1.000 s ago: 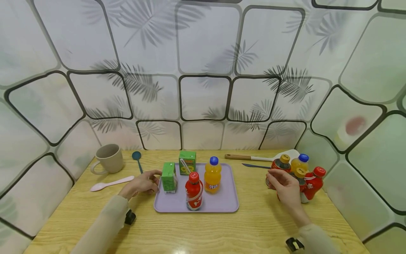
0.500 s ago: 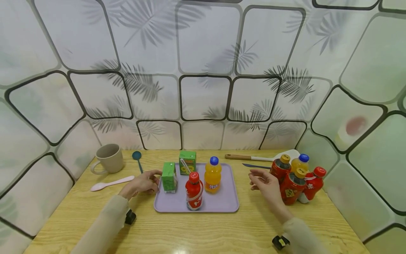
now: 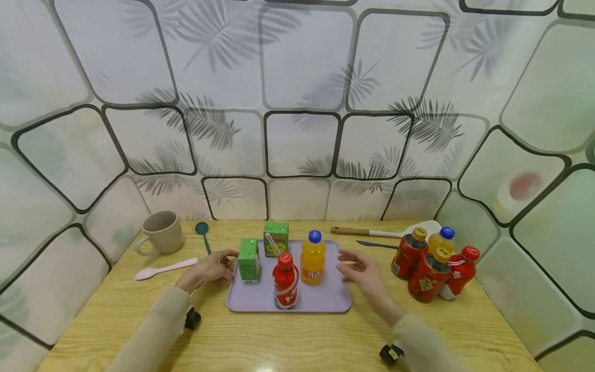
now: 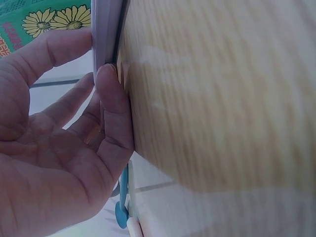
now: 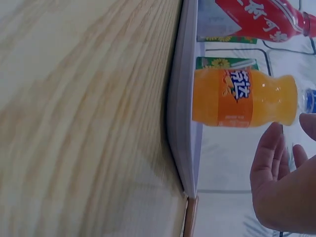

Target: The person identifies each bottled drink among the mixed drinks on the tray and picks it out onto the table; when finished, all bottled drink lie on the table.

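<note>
A lilac tray point(image 3: 332, 297) lies on the wooden table, bearing an orange soda bottle point(image 3: 313, 261) with a blue cap, a red-and-white bottle point(image 3: 285, 284) and two green drink cartons, one left point(image 3: 249, 263) and one at the back point(image 3: 276, 240). At its left edge, my left hand point(image 3: 211, 268) holds the rim point(image 4: 103, 34), fingers and thumb against it, beside the left carton. My right hand point(image 3: 364, 276) hovers by the tray's right side, fingers loosely bent and holding nothing. In the right wrist view its fingertips are close to the orange bottle point(image 5: 237, 98).
On the right, dark red bottles with yellow caps point(image 3: 427, 279), another orange bottle point(image 3: 441, 242) and a red bottle point(image 3: 460, 274) cluster. Behind lie a spatula point(image 3: 353, 231) and blue knife point(image 3: 376, 244). Left are a mug point(image 3: 162, 235), teal spoon point(image 3: 202, 230) and pink spoon point(image 3: 162, 269).
My right hand has moved left, away from the bottle cluster, to the tray's right side. My left hand has stayed at the tray's left edge.
</note>
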Tool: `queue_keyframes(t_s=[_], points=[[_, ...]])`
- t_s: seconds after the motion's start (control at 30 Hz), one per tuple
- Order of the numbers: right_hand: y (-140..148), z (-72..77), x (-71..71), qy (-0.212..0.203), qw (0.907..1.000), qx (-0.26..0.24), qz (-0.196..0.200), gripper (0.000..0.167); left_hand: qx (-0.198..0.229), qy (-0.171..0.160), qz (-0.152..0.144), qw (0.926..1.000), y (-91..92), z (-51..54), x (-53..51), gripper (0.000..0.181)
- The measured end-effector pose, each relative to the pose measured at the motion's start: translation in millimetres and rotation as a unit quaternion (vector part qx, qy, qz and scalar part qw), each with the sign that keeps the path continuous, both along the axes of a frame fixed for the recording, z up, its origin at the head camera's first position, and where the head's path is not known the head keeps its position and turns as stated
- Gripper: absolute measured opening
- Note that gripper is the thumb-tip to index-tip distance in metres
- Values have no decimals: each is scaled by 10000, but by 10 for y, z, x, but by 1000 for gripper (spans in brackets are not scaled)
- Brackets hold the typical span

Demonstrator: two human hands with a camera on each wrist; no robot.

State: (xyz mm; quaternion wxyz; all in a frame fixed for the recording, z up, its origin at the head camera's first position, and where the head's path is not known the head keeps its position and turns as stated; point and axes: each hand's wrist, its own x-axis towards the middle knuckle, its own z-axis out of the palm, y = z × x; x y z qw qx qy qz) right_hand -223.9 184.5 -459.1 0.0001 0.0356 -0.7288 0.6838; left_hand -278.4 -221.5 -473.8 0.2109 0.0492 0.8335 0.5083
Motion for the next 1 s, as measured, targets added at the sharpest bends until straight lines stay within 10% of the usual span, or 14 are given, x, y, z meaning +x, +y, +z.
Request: queue_keyframes(t_s=[1.0], points=[[-592,201,-174,1007,9897,1017,24,67,-65,51,31,10000,5,-1,6,73]])
